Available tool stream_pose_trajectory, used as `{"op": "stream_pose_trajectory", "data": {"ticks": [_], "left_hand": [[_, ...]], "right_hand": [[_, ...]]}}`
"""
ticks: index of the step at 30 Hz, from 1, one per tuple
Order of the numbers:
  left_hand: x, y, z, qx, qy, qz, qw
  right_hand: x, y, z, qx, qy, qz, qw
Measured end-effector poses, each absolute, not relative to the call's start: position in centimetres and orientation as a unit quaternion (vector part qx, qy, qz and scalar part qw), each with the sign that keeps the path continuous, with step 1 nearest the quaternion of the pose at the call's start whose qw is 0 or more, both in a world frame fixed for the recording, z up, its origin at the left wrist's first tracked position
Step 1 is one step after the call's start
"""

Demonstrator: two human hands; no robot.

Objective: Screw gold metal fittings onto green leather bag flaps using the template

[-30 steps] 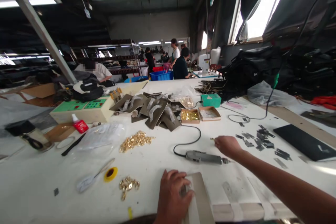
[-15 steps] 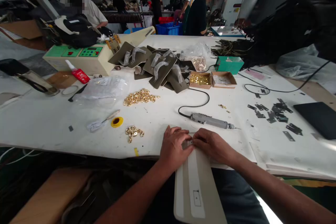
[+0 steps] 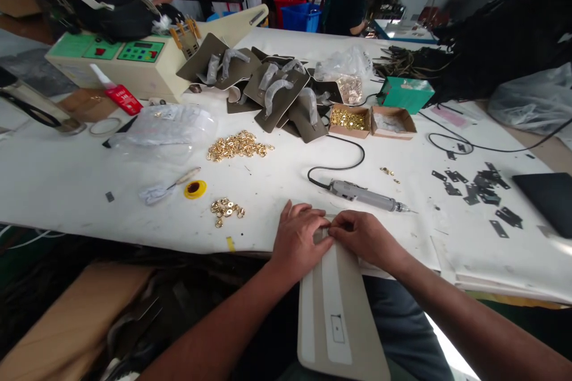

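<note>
A long beige panel (image 3: 335, 309) with a white strip down its middle lies over the table's near edge and my lap. My left hand (image 3: 298, 238) presses on its far end, fingers curled over it. My right hand (image 3: 364, 237) meets it there, fingertips pinched at the panel's top on something too small to make out. Just beyond my hands lies a grey corded rotary tool (image 3: 364, 195). A small cluster of gold rings (image 3: 226, 209) sits left of my left hand.
White table (image 3: 67, 178) holds a larger gold ring pile (image 3: 236, 144), yellow tape roll (image 3: 195, 189), dark shaped pieces (image 3: 277, 95), two small cardboard boxes (image 3: 370, 121), a green box (image 3: 404, 94), black metal plates (image 3: 478, 187), a green-panelled machine (image 3: 120, 62). Other people work at the far end.
My right hand came back from the far right of the table to the panel's top, meeting my left hand. The view tilted down and the panel now hangs over my lap.
</note>
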State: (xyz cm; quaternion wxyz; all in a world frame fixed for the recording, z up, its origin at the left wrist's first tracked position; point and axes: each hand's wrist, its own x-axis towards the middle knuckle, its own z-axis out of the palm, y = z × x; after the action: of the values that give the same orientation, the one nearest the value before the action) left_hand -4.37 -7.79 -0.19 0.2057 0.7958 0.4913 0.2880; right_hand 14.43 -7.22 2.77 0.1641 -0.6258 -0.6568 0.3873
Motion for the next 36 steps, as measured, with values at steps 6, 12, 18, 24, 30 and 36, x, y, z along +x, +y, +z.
{"op": "stream_pose_trajectory", "data": {"ticks": [6,12,18,24,30,36], "left_hand": [[-4.4,-7.8,0.1,0.797,0.488,0.285,0.212],[-4.4,-7.7,0.0,0.796,0.489,0.281,0.219],[-4.5,-7.6,-0.1,0.797,0.491,0.274,0.219],[-4.5,-7.6,-0.2,0.798,0.491,0.274,0.218],[-4.4,-7.7,0.0,0.798,0.491,0.273,0.218],[-4.8,-7.6,0.4,0.803,0.485,0.259,0.23]], "right_hand": [[14.5,-6.9,3.1,-0.623,-0.665,0.387,0.139],[14.5,-6.6,2.9,-0.63,-0.67,0.37,0.135],[15.0,-5.3,3.2,-0.6,-0.67,0.426,0.095],[14.6,-6.0,3.3,-0.631,-0.657,0.4,0.099],[14.2,-6.6,3.4,-0.648,-0.644,0.391,0.114],[14.4,-5.8,3.8,-0.637,-0.645,0.412,0.089]]}}
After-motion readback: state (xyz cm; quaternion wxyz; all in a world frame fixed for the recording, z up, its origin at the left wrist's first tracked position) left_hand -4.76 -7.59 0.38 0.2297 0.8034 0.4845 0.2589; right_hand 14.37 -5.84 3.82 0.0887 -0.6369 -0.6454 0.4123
